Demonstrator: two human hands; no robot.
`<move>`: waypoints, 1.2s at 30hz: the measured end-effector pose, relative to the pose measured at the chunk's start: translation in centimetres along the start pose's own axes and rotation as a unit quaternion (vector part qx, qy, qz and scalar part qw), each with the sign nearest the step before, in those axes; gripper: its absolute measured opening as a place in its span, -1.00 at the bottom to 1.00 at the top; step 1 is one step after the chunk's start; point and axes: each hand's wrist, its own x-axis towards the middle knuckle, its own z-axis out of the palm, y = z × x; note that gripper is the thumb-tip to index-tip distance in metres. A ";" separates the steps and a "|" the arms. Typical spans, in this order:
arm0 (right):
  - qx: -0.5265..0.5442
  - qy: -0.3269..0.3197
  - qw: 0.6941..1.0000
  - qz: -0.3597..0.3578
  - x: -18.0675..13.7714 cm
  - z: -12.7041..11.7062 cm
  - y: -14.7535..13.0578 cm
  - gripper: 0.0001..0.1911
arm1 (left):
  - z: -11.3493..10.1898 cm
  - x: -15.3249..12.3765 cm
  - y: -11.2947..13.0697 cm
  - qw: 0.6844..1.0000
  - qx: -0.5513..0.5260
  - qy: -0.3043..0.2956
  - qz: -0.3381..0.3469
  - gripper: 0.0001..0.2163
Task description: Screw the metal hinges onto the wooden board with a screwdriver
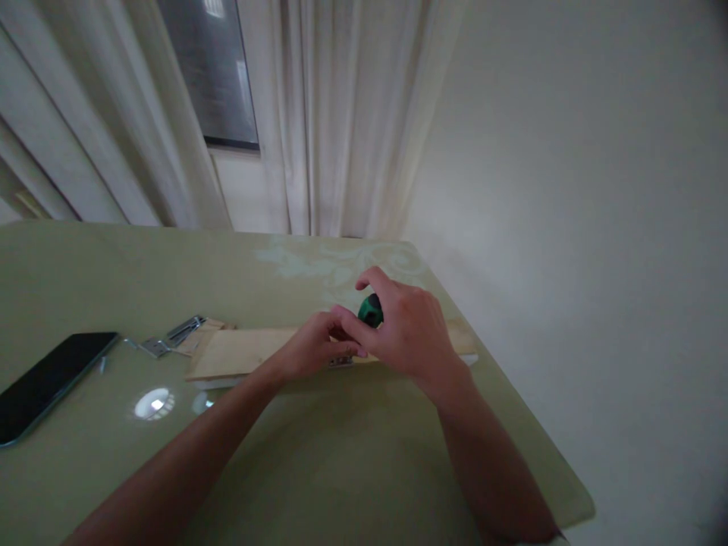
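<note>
My right hand (pixel 406 326) is curled around the green and black handle of a screwdriver (pixel 370 310), which stands over a wooden board (pixel 244 350). Its shaft and tip are hidden behind my fingers. Close beside it, my left hand (pixel 318 345) has its fingers drawn together at the board's near edge, just under the handle. What those fingers pinch is hidden. Below the left fingertips, a small metal hinge (pixel 341 362) shows at the edge of the board.
Left of the board lie metal hinges (pixel 185 330), a smaller wood piece (pixel 196 339) and small screws (pixel 103 365). A black phone (pixel 54 383) rests farther left on the green table (pixel 318 470). Curtains (pixel 341 114) hang behind; a wall (pixel 569 189) borders the right side.
</note>
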 end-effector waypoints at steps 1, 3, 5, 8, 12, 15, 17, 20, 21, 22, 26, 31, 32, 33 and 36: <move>0.001 0.002 1.000 0.003 0.0 0.0 0.0 -0.58 | -0.1 0.0 0.1 1.000 0.006 -0.009 0.002 -0.85; 0.013 0.005 1.000 0.009 0.2 0.1 0.0 -0.63 | -0.5 -0.2 0.4 0.998 0.020 -0.048 0.021 -0.85; 0.032 0.006 0.999 0.002 0.2 0.0 0.0 -0.64 | -1.0 -0.2 0.6 0.996 0.032 -0.076 0.047 -0.83; 0.040 0.004 0.999 -0.006 0.2 -0.1 -0.2 -0.59 | -1.1 -0.2 0.7 0.997 0.033 -0.044 0.061 -0.82; 0.027 -0.007 0.999 0.018 0.1 -0.3 -0.2 -0.54 | -0.2 -0.2 0.6 0.999 0.036 0.012 0.024 -0.86; 0.029 -0.008 0.999 0.025 0.1 -0.4 -0.2 -0.60 | -0.4 -0.3 0.8 0.999 0.043 -0.010 0.027 -0.86; 0.039 -0.003 0.999 0.020 0.2 -0.4 -0.1 -0.65 | -0.9 -0.3 1.0 0.996 0.054 -0.047 0.044 -0.85; 0.044 -0.003 0.999 0.008 0.2 -0.4 -0.2 -0.63 | -1.4 -0.2 1.0 0.994 0.059 -0.047 0.073 -0.83; 0.039 -0.004 0.999 0.007 0.2 -0.4 -0.2 -0.59 | -1.5 -0.2 1.0 0.995 0.057 -0.033 0.074 -0.83; 0.033 -0.005 0.999 0.008 0.2 -0.3 -0.2 -0.56 | -1.4 -0.1 0.9 0.996 0.054 -0.019 0.070 -0.83; 0.029 -0.008 0.999 0.014 0.2 -0.2 -0.1 -0.54 | -1.0 -0.1 0.6 0.998 0.048 -0.006 0.030 -0.85; 0.043 0.010 0.999 0.006 0.2 -0.2 -0.1 -0.58 | -1.3 -0.4 0.4 0.995 0.061 -0.055 0.047 -0.85; 0.040 0.011 0.999 0.007 0.2 -0.2 -0.1 -0.57 | -1.3 -0.3 0.4 0.996 0.061 -0.046 0.054 -0.84; 0.036 0.009 0.999 0.010 0.1 -0.2 -0.2 -0.56 | -1.2 -0.3 0.4 0.996 0.060 -0.032 0.055 -0.84; 0.021 -0.001 1.000 0.018 0.1 -0.1 -0.3 -0.52 | -0.7 -0.1 0.7 0.998 0.049 0.001 0.031 -0.84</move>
